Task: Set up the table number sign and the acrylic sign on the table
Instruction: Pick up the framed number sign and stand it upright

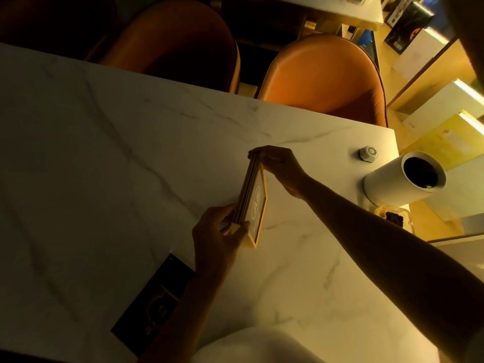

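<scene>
A wood-framed table number sign (256, 203) with a round emblem on its white face is held above the white marble table (104, 153), tilted on edge. My left hand (217, 237) grips its near lower corner. My right hand (280, 163) pinches its far upper end. A dark flat sign (154, 299), perhaps the acrylic one, lies on the table near the front edge, partly under my left forearm.
A white cylinder with a dark opening (408, 176) stands at the table's right end, with a small round white button device (368, 153) behind it. Two orange chairs (322, 77) sit along the far edge. A small clear holder (392, 216) lies near the right edge.
</scene>
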